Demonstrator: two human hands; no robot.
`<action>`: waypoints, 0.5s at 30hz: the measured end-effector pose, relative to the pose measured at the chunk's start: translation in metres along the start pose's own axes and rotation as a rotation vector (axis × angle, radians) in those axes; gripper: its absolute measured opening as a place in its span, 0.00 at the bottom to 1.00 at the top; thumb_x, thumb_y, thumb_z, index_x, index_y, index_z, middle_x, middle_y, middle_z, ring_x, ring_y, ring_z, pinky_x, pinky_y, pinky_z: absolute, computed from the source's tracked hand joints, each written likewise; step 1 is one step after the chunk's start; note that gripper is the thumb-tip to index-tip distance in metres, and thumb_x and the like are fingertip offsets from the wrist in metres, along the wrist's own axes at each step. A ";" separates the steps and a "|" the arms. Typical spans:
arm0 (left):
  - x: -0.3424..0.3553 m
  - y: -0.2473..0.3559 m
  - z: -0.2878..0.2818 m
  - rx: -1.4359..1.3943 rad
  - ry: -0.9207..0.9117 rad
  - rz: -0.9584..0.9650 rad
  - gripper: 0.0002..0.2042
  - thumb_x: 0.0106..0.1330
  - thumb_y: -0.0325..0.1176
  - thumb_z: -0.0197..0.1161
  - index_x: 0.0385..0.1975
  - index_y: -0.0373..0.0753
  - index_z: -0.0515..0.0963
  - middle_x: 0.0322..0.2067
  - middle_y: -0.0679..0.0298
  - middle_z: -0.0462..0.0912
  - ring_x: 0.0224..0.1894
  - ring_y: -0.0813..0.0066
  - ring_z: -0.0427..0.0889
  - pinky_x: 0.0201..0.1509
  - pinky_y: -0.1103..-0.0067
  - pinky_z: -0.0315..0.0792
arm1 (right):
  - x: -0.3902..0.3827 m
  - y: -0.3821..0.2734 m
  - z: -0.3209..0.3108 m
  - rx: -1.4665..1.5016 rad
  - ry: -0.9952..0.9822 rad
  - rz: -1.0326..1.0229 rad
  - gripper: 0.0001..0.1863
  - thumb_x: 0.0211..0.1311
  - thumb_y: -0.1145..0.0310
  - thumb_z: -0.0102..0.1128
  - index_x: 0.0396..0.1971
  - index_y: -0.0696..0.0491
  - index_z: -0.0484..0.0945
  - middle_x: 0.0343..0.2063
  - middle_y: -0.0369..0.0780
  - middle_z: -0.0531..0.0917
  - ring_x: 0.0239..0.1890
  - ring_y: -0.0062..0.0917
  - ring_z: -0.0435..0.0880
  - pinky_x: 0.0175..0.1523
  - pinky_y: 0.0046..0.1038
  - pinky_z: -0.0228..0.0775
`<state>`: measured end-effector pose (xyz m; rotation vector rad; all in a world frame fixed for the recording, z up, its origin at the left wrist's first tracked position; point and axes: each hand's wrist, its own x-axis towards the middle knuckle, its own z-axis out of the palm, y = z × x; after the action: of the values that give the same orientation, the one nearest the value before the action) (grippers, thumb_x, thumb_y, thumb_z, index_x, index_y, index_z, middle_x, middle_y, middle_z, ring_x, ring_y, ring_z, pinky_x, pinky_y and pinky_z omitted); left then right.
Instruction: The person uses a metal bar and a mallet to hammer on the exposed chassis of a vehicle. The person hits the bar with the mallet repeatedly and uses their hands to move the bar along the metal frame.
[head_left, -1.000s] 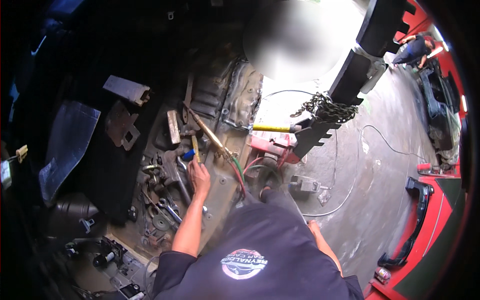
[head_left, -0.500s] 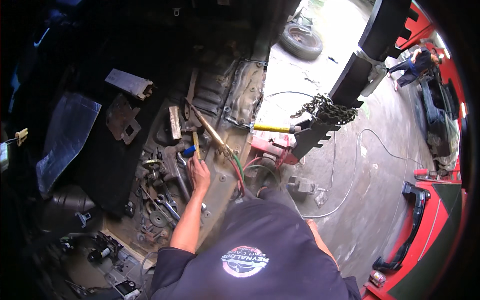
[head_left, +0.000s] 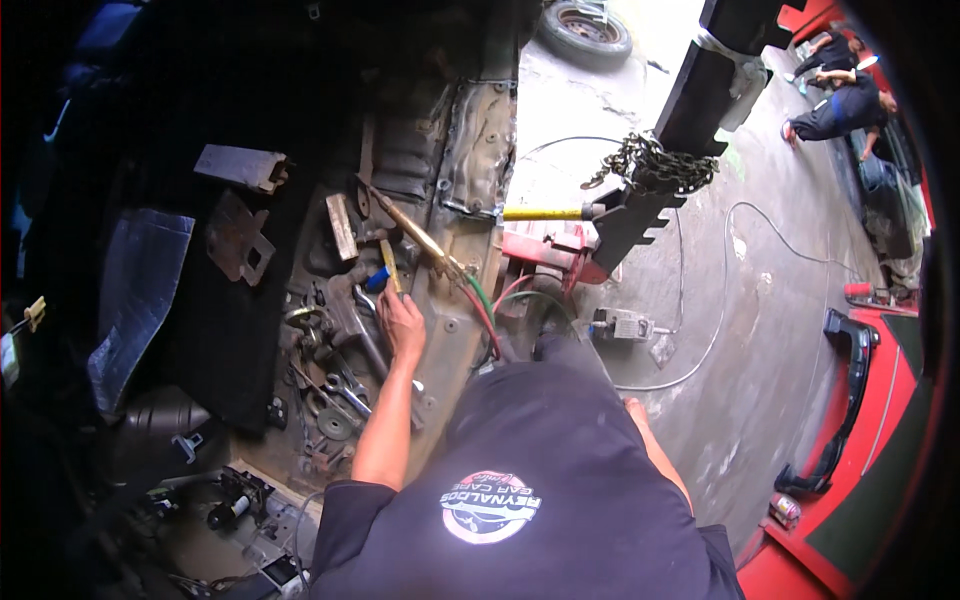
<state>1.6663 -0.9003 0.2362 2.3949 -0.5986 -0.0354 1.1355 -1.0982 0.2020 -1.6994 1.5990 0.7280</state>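
Note:
My left hand (head_left: pixel 401 325) reaches over a car's metal floor pan, fingers closed round the lower end of a slim yellow bar (head_left: pixel 389 268); its exact kind is unclear. Against the bar lies a blue handle-like piece (head_left: pixel 377 279). A brass gas torch (head_left: pixel 424 240) with red and green hoses (head_left: pixel 481 300) rests just right of that hand. Below and left are a heap of wrenches (head_left: pixel 350 392) and a thick metal tube (head_left: pixel 368 335). My right hand (head_left: pixel 634 407) is low by my right side; little of it shows and its fingers are hidden.
A black notched post (head_left: pixel 690 110) wrapped in chain (head_left: pixel 655 165) rises from a red base (head_left: pixel 545 255) at right, with a yellow bar (head_left: pixel 548 213) beside it. A cable (head_left: pixel 708 340) crosses the floor. Two people (head_left: pixel 845 105) are far right. A tyre (head_left: pixel 588 32) lies at the back.
The view has shifted slightly, and a second person now shows at the far right. My left hand keeps its hold on the yellow bar in about the same place.

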 end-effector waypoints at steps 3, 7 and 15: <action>-0.001 -0.004 -0.001 0.008 0.006 -0.010 0.23 0.72 0.30 0.54 0.65 0.30 0.66 0.56 0.40 0.76 0.60 0.41 0.72 0.67 0.57 0.63 | -0.010 -0.012 -0.001 0.122 0.024 0.089 0.22 0.66 0.55 0.51 0.44 0.58 0.83 0.51 0.59 0.82 0.59 0.54 0.80 0.57 0.49 0.71; 0.001 -0.002 0.002 0.016 0.007 -0.002 0.23 0.70 0.28 0.56 0.65 0.31 0.67 0.54 0.42 0.77 0.60 0.43 0.72 0.66 0.57 0.65 | 0.021 0.036 0.025 0.230 0.009 0.095 0.24 0.66 0.53 0.50 0.45 0.59 0.82 0.52 0.59 0.82 0.61 0.54 0.78 0.57 0.48 0.70; -0.001 0.002 -0.003 -0.036 0.021 -0.031 0.23 0.70 0.28 0.56 0.65 0.31 0.67 0.54 0.43 0.77 0.61 0.45 0.72 0.67 0.58 0.64 | -0.008 0.006 -0.006 0.034 -0.041 -0.009 0.22 0.66 0.55 0.52 0.46 0.56 0.85 0.51 0.56 0.84 0.59 0.47 0.82 0.59 0.46 0.71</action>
<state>1.6655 -0.8996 0.2398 2.3666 -0.5462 -0.0344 1.1283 -1.0979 0.2110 -1.6563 1.5655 0.7231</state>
